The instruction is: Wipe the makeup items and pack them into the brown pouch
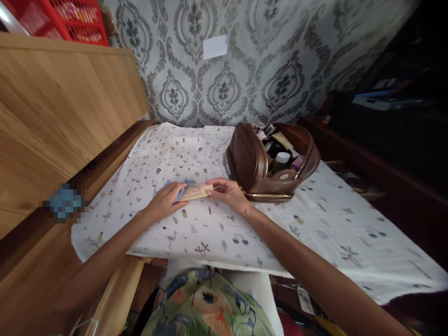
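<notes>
A beige cosmetic tube [194, 192] with printed lettering lies level between my two hands, just above or on the patterned cloth. My left hand [167, 199] closes on the tube's left end, with a crumpled blue piece of cloth or wipe [181, 189] around its fingers. At the other end, my right hand [229, 193] pinches the tube's tip between thumb and fingers. Right behind that hand stands a brown leather toiletry bag [247, 161], unzipped, holding a white-capped bottle [282, 159], another beige tube [283, 140] and several other small items.
A white printed cloth [196, 238] covers the table. Wooden furniture [66, 93] rises at the left, with a red plastic basket [86, 23] on top. Patterned wallpaper [224, 88] closes off the back, and a dark ledge [371, 154] runs along the right side.
</notes>
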{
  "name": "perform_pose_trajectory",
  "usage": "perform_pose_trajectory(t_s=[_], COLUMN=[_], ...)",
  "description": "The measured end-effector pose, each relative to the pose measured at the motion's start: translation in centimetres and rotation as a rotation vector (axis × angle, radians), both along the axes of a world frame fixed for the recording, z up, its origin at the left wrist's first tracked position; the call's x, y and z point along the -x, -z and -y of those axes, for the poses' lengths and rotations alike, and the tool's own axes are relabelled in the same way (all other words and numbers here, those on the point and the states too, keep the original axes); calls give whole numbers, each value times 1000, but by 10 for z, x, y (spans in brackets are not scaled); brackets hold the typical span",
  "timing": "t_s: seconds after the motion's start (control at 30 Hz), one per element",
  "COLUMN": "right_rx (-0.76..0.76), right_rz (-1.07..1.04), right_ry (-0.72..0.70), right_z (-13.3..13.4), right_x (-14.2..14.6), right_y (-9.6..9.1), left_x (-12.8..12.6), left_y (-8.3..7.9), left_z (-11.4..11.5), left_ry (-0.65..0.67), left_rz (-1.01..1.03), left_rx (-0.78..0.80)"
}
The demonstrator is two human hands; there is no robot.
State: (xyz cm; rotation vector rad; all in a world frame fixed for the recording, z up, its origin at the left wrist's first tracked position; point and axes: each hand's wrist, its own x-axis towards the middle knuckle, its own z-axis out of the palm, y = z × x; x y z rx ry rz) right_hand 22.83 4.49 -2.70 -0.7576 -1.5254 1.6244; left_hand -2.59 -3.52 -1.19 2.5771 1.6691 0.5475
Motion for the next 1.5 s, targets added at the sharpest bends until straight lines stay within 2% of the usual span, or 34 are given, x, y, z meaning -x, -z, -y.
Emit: perform_pose_trajectory(t_s=[0.1, 0.27, 0.4, 0.53, 0.6, 0.67, 0.77, 0.83, 0.9, 1.0, 1.1, 1.3, 1.5], right_rx=[5, 43, 56, 30, 21, 17, 22, 44, 81, 143, 168, 129, -98], right_rz=[-14, -44, -15, 34, 55, 67, 94, 138, 171, 162, 152, 131, 155], right_ry=[-27, -60, -46, -15, -7, -10, -13, -6, 11, 56, 68, 53, 106], right_z=[0, 3, 6, 9, 10, 9, 7, 6, 5, 6, 7, 4, 2], right_x=[-1, -2, -2, 0, 0, 0, 0, 0, 1, 2, 2, -3, -9], right_y=[-1, -5, -13, -17, -16, -14, -10, -8, -8, -10, -12, -12, -8], left_x=[17, 25, 22, -12, -39, -62, -73, -61, -38, 3, 29, 32, 32], left_y=[-2, -3, -10, -25, -28, -24, -10, -2, 2, 2, 1, 5, 3], left_z=[11, 12, 5, 0, -4, -9, -20, -25, -29, -31, -31, -33, -36], left_ry=[6, 46, -1, 10, 93, 185, 234, 214, 159, 39, -43, -55, -69], left_rz=[34, 65, 167, 249, 207, 79, -131, -212, -241, -231, -158, -126, -69], left_rx=[-17, -62, -257, -494, -496, -454, -389, -351, -305, -232, -159, -155, -47])
